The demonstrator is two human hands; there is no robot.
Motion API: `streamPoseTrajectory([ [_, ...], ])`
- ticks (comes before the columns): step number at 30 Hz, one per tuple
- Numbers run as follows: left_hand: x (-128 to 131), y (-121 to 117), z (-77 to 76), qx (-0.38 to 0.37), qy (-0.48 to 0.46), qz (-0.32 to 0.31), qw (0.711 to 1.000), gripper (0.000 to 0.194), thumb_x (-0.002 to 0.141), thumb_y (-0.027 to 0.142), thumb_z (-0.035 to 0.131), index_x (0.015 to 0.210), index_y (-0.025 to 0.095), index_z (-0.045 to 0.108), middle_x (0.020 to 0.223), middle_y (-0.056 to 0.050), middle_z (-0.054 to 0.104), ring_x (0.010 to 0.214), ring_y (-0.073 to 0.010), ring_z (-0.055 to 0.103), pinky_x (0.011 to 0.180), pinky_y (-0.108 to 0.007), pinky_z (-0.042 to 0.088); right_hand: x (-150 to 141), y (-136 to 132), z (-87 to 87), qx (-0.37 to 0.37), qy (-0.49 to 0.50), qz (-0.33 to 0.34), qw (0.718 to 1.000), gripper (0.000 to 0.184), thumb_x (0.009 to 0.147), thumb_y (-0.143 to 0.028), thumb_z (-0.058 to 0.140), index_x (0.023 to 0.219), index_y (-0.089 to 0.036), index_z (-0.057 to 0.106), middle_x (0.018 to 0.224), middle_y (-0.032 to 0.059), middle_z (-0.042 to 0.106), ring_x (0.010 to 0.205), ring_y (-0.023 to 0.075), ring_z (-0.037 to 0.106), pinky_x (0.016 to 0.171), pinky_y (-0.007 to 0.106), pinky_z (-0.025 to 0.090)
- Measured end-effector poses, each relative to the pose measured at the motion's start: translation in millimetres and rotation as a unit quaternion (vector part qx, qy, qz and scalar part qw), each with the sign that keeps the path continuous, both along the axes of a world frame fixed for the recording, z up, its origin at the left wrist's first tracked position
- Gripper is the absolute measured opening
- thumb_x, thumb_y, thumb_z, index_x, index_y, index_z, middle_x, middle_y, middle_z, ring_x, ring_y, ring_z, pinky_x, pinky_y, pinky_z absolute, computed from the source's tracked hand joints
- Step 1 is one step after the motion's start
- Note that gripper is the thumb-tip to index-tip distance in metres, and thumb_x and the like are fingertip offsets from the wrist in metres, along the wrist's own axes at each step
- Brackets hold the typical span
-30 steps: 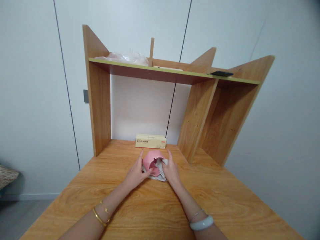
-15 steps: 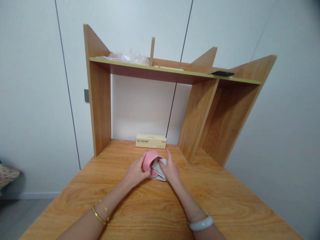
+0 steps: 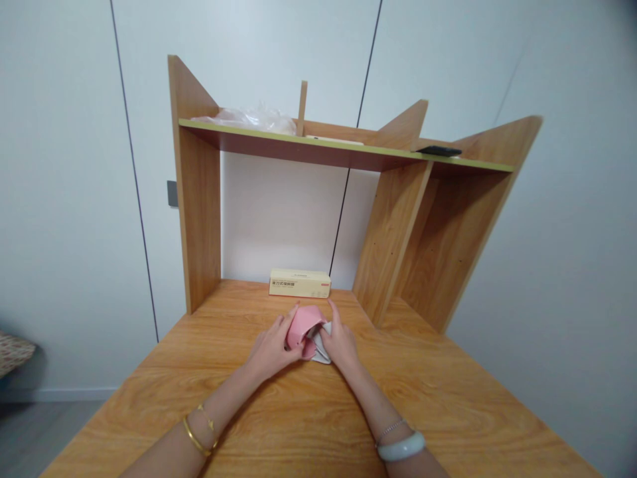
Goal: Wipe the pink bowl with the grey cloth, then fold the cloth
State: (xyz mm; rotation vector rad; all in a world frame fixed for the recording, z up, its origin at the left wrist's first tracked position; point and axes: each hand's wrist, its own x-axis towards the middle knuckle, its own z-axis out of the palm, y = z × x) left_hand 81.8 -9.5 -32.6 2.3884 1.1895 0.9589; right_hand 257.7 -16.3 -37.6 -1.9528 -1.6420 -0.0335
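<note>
A pink hollow holder (image 3: 304, 321) with an angular outside is tilted over the table, its dark opening facing right and toward me; its exact kind I cannot tell. My left hand (image 3: 273, 346) grips it from the left, thumb near the rim and fingers round the far side. On the right, my right hand (image 3: 341, 340) pinches a pale grey cloth (image 3: 321, 353), part of which goes into the opening. That hand's thumb is partly hidden at the cloth, while its index finger points up and away.
Behind the hands a cream box (image 3: 299, 284) with printed lettering stands on the wooden table (image 3: 279, 425). A wooden shelf unit (image 3: 202, 219) rises at the back. On its upper board lie a clear plastic bag (image 3: 253, 119) and a flat black object (image 3: 440, 151).
The pink holder has turned slightly and shifted a little to the right. Less of the cloth shows, as my right hand has moved closer over it.
</note>
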Motion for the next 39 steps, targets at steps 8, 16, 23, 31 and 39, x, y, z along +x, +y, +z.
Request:
streamPoseTrajectory([
  [8, -1.9, 5.2, -6.1, -0.016, -0.077, 0.004, 0.997, 0.08, 0.076, 0.047, 0.053, 0.138, 0.015, 0.014, 0.135, -0.016, 0.036, 0.118, -0.0294, 0.041, 0.092, -0.04, 0.037, 0.9, 4.4, -7.4, 0.083, 0.159, 0.036, 0.983, 0.059, 0.082, -0.028, 0.041, 0.136, -0.016, 0.022, 0.104, 0.0115, 0.062, 0.089, 0.0213, 0.06, 0.069, 0.027, 0.043],
  [16, 2.2, 5.4, -10.4, -0.068, -0.113, -0.016, 0.991, 0.078, 0.075, 0.043, 0.055, 0.136, 0.016, 0.014, 0.121, -0.013, 0.052, 0.105, -0.0257, 0.052, 0.086, -0.036, 0.041, -6.9, 5.4, -7.7, 0.13, 0.214, 0.067, 0.966, 0.056, 0.081, -0.032, 0.042, 0.132, -0.014, 0.028, 0.109, 0.0113, 0.06, 0.097, 0.0205, 0.058, 0.077, 0.029, 0.044],
  [23, 1.3, 8.7, -10.2, -0.082, -0.08, 0.014, 0.993, 0.067, 0.069, 0.03, 0.057, 0.13, 0.019, 0.031, 0.107, -0.008, 0.06, 0.093, -0.0236, 0.057, 0.078, -0.031, 0.044, -9.8, -5.5, 8.1, 0.027, -0.019, -0.058, 0.998, 0.065, 0.079, -0.035, 0.049, 0.136, -0.02, 0.021, 0.077, 0.0071, 0.066, 0.073, 0.0239, 0.063, 0.062, 0.028, 0.041],
  [31, 1.1, 1.7, -3.1, -0.051, -0.059, 0.008, 0.997, 0.071, 0.066, 0.024, 0.056, 0.132, 0.023, 0.03, 0.112, -0.006, 0.059, 0.092, -0.0234, 0.058, 0.08, -0.031, 0.043, -9.8, -9.8, 12.3, 0.02, -0.094, -0.057, 0.994, 0.07, 0.08, -0.038, 0.047, 0.138, -0.019, 0.013, 0.081, 0.0075, 0.067, 0.077, 0.0229, 0.063, 0.064, 0.028, 0.039],
  [39, 2.0, 1.6, -5.5, -0.033, -0.065, -0.02, 0.997, 0.076, 0.067, 0.026, 0.057, 0.136, 0.021, 0.026, 0.122, -0.008, 0.053, 0.104, -0.0253, 0.053, 0.089, -0.035, 0.04, -4.4, -6.3, 7.9, 0.009, -0.037, -0.039, 0.999, 0.065, 0.079, -0.035, 0.045, 0.137, -0.019, 0.019, 0.079, 0.0057, 0.066, 0.073, 0.0219, 0.062, 0.061, 0.026, 0.037],
])
